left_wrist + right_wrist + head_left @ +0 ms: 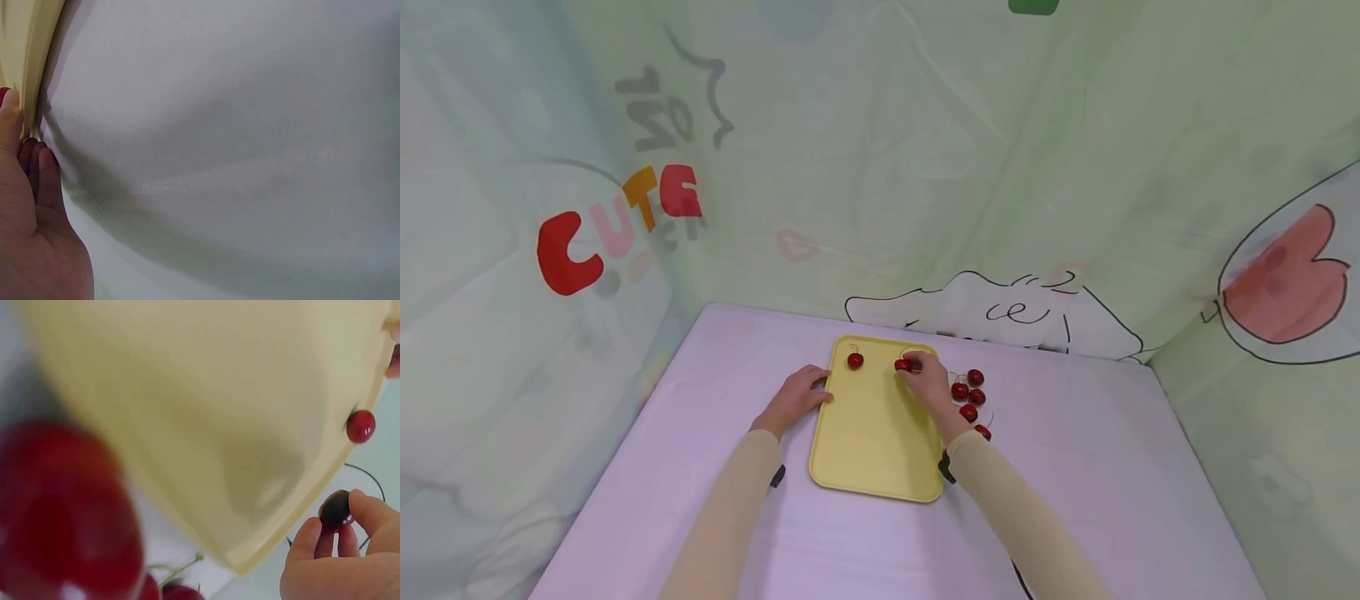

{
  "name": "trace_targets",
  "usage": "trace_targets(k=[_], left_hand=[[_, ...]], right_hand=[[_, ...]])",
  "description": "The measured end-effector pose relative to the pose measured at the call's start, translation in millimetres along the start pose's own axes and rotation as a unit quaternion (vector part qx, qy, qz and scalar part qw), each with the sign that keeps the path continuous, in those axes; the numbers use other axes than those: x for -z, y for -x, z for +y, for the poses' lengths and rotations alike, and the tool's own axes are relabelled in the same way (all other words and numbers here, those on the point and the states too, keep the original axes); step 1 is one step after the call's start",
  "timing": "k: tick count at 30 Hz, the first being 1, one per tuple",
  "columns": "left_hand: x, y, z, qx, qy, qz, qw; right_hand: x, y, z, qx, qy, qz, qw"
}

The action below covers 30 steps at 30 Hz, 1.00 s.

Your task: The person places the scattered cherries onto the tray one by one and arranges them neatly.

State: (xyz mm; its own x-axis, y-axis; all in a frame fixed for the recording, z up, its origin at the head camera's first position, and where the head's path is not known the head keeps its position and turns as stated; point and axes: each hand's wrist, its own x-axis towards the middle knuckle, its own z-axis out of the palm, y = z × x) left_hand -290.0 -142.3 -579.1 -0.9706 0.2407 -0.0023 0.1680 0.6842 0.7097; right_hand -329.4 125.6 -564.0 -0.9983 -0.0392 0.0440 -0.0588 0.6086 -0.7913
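A yellow tray (872, 433) lies on the table with a red cherry (855, 361) near its far left corner. At the tray's left edge is my left hand (795, 397); in the left wrist view its thumb lies over the rim (30, 75) and the fingers are curled against the outer side. My right hand (929, 385) pinches another cherry (902, 365) between thumb and fingers, over the tray's far right part. That held cherry (335, 509) looks dark in the right wrist view.
Several more cherries (959, 392) with stems lie on the pale lilac table (1075, 483) along the tray's right side, partly behind the right forearm. A printed cloth wall (880, 167) stands behind and at both sides of the table.
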Motion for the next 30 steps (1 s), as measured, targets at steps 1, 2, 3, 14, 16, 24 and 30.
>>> trace_targets(k=[1,2,3,14,16,24,30], left_hand=[[-0.1,0.2,0.6,0.001,0.001,-0.001,1.0],[-0.3,0.4,1.2,0.001,0.002,-0.002,1.0],[-0.8,0.5,1.6,0.001,0.003,-0.002,1.0],[-8.3,-2.8,-0.6,-0.001,0.004,-0.006,1.0],[-8.2,-2.6,-1.2,-0.003,-0.003,-0.005,1.0],[-0.1,1.2,2.2,-0.003,0.002,-0.001,1.0],[0.3,0.2,-0.2,-0.003,-0.001,-0.001,1.0]], right_hand=[[-4,-2,1,0.005,0.011,0.0,1.0],[-7,-3,3,0.009,0.016,-0.001,1.0],[-10,-4,4,0.012,0.021,-0.001,1.0],[-25,1,-3,0.009,0.023,0.004,1.0],[-27,-1,-3,0.005,0.021,-0.005,1.0],[-35,-3,-10,0.011,0.034,-0.005,0.999],[-40,-7,-12,0.009,0.012,0.009,1.0]])
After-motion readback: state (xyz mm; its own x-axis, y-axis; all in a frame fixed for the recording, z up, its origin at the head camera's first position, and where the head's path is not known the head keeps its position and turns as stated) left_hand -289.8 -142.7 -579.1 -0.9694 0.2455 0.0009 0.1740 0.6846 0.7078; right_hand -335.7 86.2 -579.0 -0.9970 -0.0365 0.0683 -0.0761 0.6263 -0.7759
